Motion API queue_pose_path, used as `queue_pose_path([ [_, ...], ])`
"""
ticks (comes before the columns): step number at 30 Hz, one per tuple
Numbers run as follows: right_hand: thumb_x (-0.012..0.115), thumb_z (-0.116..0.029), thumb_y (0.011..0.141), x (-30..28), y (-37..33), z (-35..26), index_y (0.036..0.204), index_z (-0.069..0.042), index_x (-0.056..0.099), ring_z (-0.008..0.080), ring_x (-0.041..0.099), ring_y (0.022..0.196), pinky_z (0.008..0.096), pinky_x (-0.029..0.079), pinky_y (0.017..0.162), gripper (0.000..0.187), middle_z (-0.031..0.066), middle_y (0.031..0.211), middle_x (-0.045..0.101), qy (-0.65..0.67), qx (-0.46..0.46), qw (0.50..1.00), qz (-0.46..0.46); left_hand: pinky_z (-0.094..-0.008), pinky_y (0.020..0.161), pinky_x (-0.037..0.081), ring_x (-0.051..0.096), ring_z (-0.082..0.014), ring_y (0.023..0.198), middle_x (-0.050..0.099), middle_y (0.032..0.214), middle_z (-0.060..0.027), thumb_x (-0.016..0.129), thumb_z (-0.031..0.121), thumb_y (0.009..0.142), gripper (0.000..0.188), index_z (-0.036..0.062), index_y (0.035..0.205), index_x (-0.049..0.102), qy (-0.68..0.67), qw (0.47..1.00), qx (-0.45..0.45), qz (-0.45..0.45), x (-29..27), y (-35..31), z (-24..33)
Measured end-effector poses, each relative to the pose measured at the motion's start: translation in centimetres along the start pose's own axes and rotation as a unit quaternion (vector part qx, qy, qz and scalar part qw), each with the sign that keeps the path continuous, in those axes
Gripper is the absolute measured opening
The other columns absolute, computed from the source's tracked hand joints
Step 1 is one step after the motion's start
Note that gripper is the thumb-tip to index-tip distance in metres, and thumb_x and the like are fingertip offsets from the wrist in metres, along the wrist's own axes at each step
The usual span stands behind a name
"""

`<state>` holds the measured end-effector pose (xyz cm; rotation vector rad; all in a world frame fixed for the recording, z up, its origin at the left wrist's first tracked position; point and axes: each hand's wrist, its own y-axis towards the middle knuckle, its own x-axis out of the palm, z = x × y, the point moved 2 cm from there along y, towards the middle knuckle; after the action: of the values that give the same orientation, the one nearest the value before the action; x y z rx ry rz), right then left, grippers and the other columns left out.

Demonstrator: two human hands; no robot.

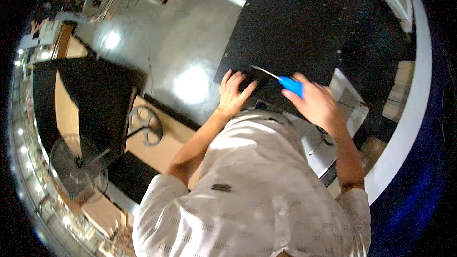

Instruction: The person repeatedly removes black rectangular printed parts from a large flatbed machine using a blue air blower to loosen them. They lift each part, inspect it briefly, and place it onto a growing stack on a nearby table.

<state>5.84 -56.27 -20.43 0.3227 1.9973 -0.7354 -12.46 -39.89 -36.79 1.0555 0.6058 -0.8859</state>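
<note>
The floor point(157, 43) is grey and shiny, and a big black sheet point(304, 24) lies on it, right in front of the person. The left hand point(233, 93) lies flat on the near edge of the sheet with its fingers spread out, holding nothing, just pressing down. The right hand point(316, 104) is closed around the blue handle of a tool point(289, 84), and the thin metal tip pokes out past the fingers toward the left hand, low over the sheet. To do this part well, I think the left hand should keep pushing down hard and stay off to the side of the sharp tip. I cannot tell if it is a knife or a screwdriver. The tip may touch the sheet, but I cannot be sure. A fan point(76, 164) stands far behind the left arm.
</note>
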Motion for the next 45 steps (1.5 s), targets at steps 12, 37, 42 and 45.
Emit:
queue_pose_path([
  [12, 0.064, -0.053, 0.095, -6.4, -2.3, 14.2, 0.102, -0.002, 0.063, 0.0245, 0.066, 0.065, 0.0404, 0.052, 0.063, 0.052, 0.0133, 0.073, 0.066, 0.092, 0.302, 0.94, -0.133, -0.0568, 0.119, 0.027, 0.043, -0.029, 0.142, 0.044, 0.156, -0.0057, 0.052, 0.012, 0.091, 0.056, 0.0208, 0.146, 0.053, 0.031, 0.976, 0.102, -0.19, 0.4, 2.3, -1.2],
  [37, 0.071, -0.025, 0.094, 1.1, -20.3, 8.0, 0.104, -0.006, 0.071, 0.0202, 0.065, 0.078, 0.0339, 0.051, 0.073, 0.022, 0.0095, 0.086, 0.067, 0.61, -0.07, 0.788, 0.032, -0.0342, 0.074, 0.058, 0.072, -0.0219, 0.085, 0.075, 0.098, -0.0058, 0.07, 0.006, 0.078, 0.041, 0.0175, 0.117, 0.073, 0.116, 0.969, 0.212, -0.05, -16.1, 21.9, 4.5],
  [42, 0.069, -0.041, 0.096, 1.5, -10.2, 2.6, 0.09, -0.01, 0.067, 0.0117, 0.059, 0.063, 0.0306, 0.047, 0.057, 0.032, 0.0009, 0.072, 0.064, 0.469, 0.039, 0.855, 0.217, -0.0434, 0.065, 0.052, 0.067, -0.0405, 0.075, 0.071, 0.083, -0.018, 0.071, 0.053, 0.088, 0.048, 0.0062, 0.1, 0.07, 0.134, 0.969, 0.207, -0.021, -17.4, 40.6, 4.6],
  [45, 0.064, -0.045, 0.099, 0.9, -9.9, 8.3, 0.085, -0.012, 0.064, 0.0077, 0.046, 0.051, 0.0274, 0.037, 0.047, 0.036, -0.0082, 0.059, 0.047, 0.56, 0.177, 0.644, 0.49, -0.046, 0.064, 0.052, 0.065, -0.0439, 0.074, 0.067, 0.081, -0.0225, 0.068, 0.06, 0.088, 0.056, 0.0035, 0.092, 0.069, 0.195, 0.963, 0.184, 0.005, -15.5, 44.8, 5.5],
])
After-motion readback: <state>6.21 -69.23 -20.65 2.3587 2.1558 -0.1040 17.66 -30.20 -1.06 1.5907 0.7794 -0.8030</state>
